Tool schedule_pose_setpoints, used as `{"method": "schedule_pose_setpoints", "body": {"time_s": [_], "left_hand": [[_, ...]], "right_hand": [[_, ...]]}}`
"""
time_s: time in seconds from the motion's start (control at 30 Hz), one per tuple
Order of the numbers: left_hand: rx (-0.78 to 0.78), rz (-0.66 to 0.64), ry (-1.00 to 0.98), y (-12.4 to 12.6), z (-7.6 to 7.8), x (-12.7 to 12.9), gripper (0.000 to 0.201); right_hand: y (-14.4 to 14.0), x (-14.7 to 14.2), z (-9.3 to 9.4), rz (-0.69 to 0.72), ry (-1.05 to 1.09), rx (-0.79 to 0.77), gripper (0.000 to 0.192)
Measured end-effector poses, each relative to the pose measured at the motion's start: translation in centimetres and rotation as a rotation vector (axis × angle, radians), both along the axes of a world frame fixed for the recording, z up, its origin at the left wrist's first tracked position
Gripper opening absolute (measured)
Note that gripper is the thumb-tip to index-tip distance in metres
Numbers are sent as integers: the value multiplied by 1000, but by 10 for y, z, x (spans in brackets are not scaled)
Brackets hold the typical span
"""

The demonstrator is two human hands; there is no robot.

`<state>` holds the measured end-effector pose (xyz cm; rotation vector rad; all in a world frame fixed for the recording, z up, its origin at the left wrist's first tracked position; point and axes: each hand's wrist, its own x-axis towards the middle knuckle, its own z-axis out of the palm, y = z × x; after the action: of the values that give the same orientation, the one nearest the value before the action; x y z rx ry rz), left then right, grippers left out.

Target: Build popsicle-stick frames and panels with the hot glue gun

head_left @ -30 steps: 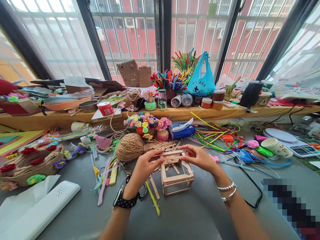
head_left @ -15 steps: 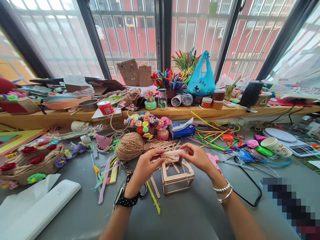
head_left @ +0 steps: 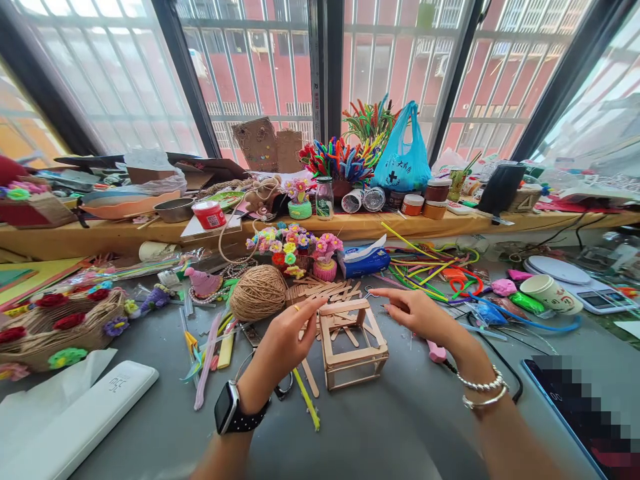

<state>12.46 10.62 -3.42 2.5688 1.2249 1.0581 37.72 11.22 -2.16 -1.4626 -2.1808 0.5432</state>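
A small open box frame of wooden craft sticks (head_left: 353, 347) stands on the grey table (head_left: 380, 427) in front of me. My left hand (head_left: 290, 330) hovers just left of the frame with its fingers spread, holding nothing. My right hand (head_left: 417, 312) is right of the frame, fingers apart and empty, a short gap away from it. A pile of loose craft sticks (head_left: 327, 291) lies behind the frame. I wear a watch on the left wrist and bead bracelets on the right.
A ball of twine (head_left: 259, 293) sits left of the frame, with scissors (head_left: 280, 383) and a yellow stick nearby. Pipe cleaners (head_left: 430, 267), a paper cup (head_left: 550, 293), a woven basket (head_left: 60, 327), a white box (head_left: 85, 413) and a cluttered windowsill surround the spot.
Both hands have let go of the top stick of the frame and drawn apart, left hand to the left, right hand to the right. The frame stays where it was.
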Motion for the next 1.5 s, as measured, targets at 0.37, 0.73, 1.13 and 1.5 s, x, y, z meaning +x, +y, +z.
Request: {"method": "schedule_pose_setpoints", "body": {"time_s": [0.37, 0.73, 1.13, 1.5], "left_hand": [[-25, -24, -68, -9, 6, 6, 32], [-400, -162, -457, -12, 7, 43, 30], [-217, 75, -414, -2, 24, 2, 25], [-251, 4, -202, -1, 29, -1, 22]], "right_hand": [[-11, -8, 14, -101, 284, 69, 33], [-7, -51, 1, -281, 1340, -151, 29], [-13, -52, 8, -154, 959, 20, 24], [-17, -46, 13, -4, 391, 319, 16]]}}
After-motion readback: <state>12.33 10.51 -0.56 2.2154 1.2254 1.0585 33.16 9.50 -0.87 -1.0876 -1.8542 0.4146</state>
